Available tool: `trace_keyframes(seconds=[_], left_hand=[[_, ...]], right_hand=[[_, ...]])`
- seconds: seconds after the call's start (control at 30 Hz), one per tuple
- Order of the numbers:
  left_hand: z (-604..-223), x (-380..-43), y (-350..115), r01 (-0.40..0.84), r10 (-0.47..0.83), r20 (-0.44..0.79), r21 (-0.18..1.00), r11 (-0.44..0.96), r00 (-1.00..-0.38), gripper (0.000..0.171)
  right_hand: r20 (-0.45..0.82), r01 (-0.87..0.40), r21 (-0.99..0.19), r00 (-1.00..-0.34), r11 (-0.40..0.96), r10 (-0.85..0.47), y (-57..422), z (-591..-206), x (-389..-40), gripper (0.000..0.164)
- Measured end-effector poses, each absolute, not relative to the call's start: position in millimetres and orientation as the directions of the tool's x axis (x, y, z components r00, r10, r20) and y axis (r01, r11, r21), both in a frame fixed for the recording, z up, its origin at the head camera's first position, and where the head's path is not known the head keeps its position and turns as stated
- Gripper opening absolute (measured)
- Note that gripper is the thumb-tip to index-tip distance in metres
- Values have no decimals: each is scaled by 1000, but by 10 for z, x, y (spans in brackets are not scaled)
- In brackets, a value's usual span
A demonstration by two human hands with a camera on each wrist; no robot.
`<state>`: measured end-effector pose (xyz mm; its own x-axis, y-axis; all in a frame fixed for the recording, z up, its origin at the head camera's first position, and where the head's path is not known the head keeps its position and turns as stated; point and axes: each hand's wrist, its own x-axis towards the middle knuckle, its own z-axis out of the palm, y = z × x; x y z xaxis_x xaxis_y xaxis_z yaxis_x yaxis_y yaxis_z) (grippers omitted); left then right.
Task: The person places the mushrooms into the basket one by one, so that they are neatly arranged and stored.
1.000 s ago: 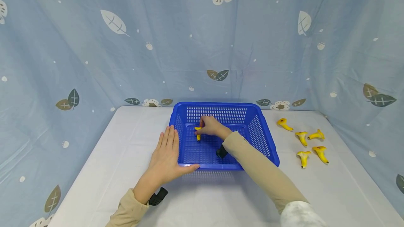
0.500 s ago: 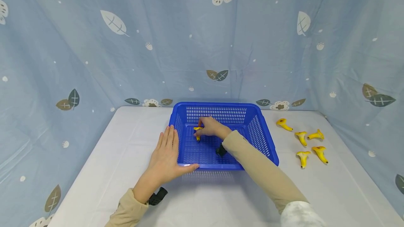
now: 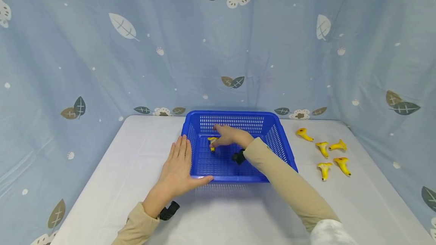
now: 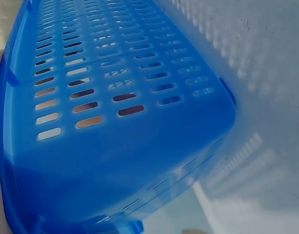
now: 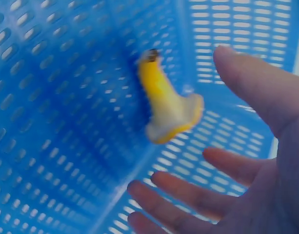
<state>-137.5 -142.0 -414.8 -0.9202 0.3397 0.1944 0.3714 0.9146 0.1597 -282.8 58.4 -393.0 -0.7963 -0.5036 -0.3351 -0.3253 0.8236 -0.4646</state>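
A blue plastic basket [image 3: 235, 179] with slotted walls stands on the table, and its outer wall [image 4: 115, 161] fills much of the left wrist view. My left hand [image 3: 176, 175] rests flat with straight fingers along the basket's left rim, thumb on the front rim. Inside, at the left of the floor, lies a yellow mushroom [image 5: 164, 102] with a flared pale cap and a dark stem end. My right hand [image 3: 229, 136] is inside the basket beside it. In the right wrist view its thumb and fingers are spread, with a gap to the mushroom.
Several similar yellow mushrooms [image 3: 324, 170] lie scattered on the white table [image 3: 150, 135] to the right of the basket. A blue leaf-patterned curtain [image 3: 190, 48] hangs behind the table and along both sides. A black wrist camera [image 3: 169, 211] sits under each wrist.
My right hand has let go of the mushroom: its fingers have spread apart and drawn slightly off it. The mushroom stays on the basket floor. My left hand keeps its place on the rim.
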Motion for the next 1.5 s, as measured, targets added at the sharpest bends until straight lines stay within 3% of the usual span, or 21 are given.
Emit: trace_keyframes(seconds=[0.3, 0.57, 0.93, 1.5], left_hand=[[-4130, -1375, -1393, 380, 345, 203, 164, 910, -916, 130], [-4131, -1375, -1405, 368, 337, 184, 173, 914, -923, 132], [-4137, -1363, -1410, 367, 334, 183, 191, 911, -925, 132], [-4127, -1356, -1409, 382, 344, 208, 180, 906, -916, 131]], right_hand=[[-283, -316, -488, -825, 814, -490, 801, -3599, -2692, 80], [-213, -339, -505, -842, 794, -496, 1072, -3327, -2596, 71], [106, -477, -609, -840, 634, -532, 1551, -3158, -2556, 43], [472, -512, -665, -852, 544, -225, 2506, -3329, -2697, 23]])
